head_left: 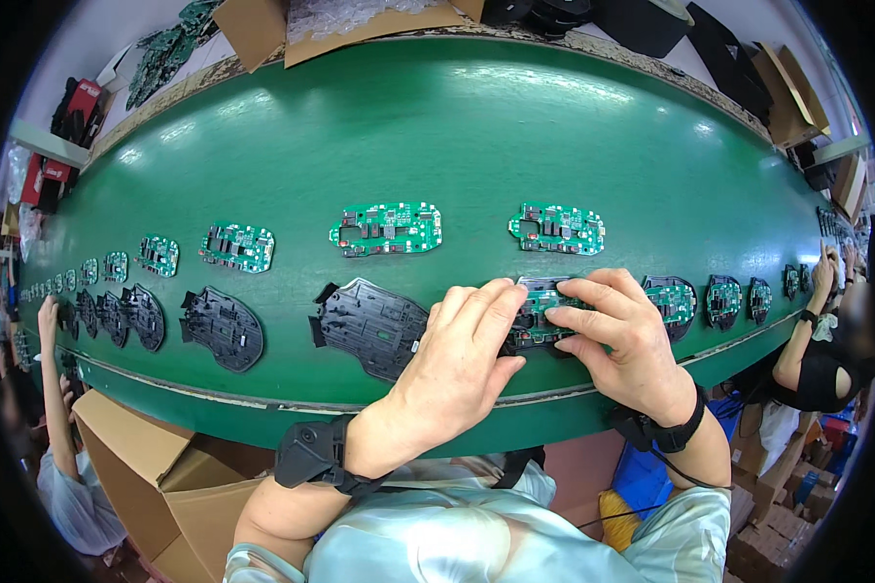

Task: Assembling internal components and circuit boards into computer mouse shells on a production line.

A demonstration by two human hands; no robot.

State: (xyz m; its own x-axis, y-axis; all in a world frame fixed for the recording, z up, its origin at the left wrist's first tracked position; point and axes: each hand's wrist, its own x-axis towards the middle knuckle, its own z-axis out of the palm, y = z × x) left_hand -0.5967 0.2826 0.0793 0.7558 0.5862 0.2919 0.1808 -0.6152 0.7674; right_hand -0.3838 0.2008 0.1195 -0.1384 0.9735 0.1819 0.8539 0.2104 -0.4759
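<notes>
In front of me a black plastic shell (546,281) lies on the green table with a green circuit board (535,309) in it. My left hand (455,358) holds the shell's left side, its fingers close together and their tips on the rim. On the right side, the bent fingers of my right hand (624,338) press on the board's edge, the thumb low by the shell. Both hands hide part of the board and shell. Just left of my left hand lies a bare black shell (367,325). Two loose circuit boards, one (560,230) and another (389,230), lie beyond my hands.
More boards (236,247) and bare shells (226,325) run in rows leftward. Shells with boards (722,301) line up to the right. Co-workers' hands, one (49,321) at left and another (824,270) at right, reach the table (360,126). A cardboard box (136,437) stands below its near edge.
</notes>
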